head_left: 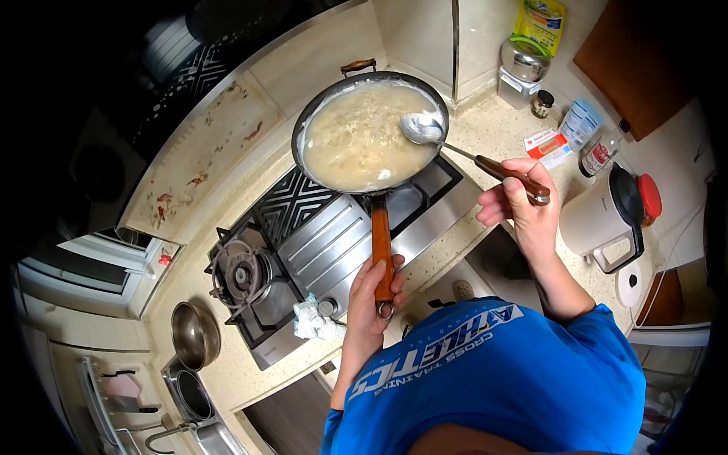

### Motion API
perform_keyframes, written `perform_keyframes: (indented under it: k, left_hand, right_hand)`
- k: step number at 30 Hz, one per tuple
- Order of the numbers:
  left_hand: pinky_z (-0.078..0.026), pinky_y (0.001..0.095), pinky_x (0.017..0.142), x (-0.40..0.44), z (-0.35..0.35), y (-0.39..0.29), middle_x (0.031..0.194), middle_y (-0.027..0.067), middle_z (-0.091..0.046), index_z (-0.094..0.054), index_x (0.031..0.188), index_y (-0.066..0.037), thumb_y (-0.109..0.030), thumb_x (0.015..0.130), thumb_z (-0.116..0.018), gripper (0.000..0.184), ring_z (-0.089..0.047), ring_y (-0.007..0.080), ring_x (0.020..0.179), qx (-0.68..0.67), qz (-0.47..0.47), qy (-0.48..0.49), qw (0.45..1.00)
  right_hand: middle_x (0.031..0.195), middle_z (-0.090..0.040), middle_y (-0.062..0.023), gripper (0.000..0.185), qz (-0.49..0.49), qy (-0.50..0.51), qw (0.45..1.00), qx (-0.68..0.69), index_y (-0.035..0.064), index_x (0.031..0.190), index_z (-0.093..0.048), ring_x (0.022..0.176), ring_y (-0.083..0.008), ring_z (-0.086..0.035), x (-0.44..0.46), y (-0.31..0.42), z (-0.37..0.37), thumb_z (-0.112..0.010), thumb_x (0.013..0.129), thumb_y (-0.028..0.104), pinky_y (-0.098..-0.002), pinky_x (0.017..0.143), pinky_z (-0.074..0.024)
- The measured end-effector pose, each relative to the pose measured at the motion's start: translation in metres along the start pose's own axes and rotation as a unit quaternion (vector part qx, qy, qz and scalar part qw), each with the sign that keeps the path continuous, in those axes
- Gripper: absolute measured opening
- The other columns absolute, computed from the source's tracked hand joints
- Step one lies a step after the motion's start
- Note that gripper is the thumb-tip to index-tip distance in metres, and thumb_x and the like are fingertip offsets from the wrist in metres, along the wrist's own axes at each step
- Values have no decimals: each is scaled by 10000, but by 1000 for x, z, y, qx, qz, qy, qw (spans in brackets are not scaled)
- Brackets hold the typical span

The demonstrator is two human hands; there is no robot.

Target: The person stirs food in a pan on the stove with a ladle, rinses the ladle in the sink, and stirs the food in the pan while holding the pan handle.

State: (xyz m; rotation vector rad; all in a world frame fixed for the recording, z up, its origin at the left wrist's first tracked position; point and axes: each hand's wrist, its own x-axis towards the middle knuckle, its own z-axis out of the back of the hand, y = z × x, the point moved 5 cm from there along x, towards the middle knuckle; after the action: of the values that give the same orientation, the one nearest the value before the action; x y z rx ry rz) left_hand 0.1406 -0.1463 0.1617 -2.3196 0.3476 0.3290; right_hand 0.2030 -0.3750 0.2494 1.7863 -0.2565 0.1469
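Note:
A large dark wok (301,155) stands on the right burner, filled with a pale, cloudy bubbling liquid (364,129). Its wooden handle (381,243) points toward me, and my left hand (369,296) is wrapped around the lower end. My right hand (527,205) grips the dark wooden handle of a metal ladle (425,129). The ladle's bowl is at the wok's right rim, over the liquid, with some whitish matter in it. What lies under the liquid's surface cannot be made out.
Left of the wok is a bare burner (243,273), with a crumpled cloth (315,318) at the stove's front edge. A metal bowl (195,335) sits near the sink (216,438). To the right stand a white kettle (595,216), a glass bottle (599,152) and several packets.

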Motion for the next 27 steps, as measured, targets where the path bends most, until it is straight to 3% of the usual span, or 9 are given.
perform_keyframes:
  k: [4,6,27]
  left_hand:
    - [-412,203,491,0,0,1,1009,87,-551,-440,1209,-24,-167,919,-488,326,-454,94,669,-17,4,14,1000]
    - [-411,199,488,0,-1,0,1003,86,-554,-444,1202,-22,-164,921,-487,319,-452,92,666,-22,1,13,1000]
    - [-396,195,463,1,3,3,1026,90,-552,-435,1205,-14,-167,915,-500,334,-435,86,653,-33,-5,22,999]
  right_hand:
    - [732,-630,-162,299,0,-11,1000,-2,45,1108,-453,542,-215,-625,5,0,-2,-534,925,267,-276,470,-516]
    - [723,-630,-161,262,-15,-28,999,26,22,1068,-457,525,-205,-617,8,-1,-1,-578,898,180,-263,457,-505]
    - [697,-630,-140,241,-10,-45,999,-6,13,1034,-479,518,-179,-619,46,-6,4,-556,908,203,-250,453,-500]
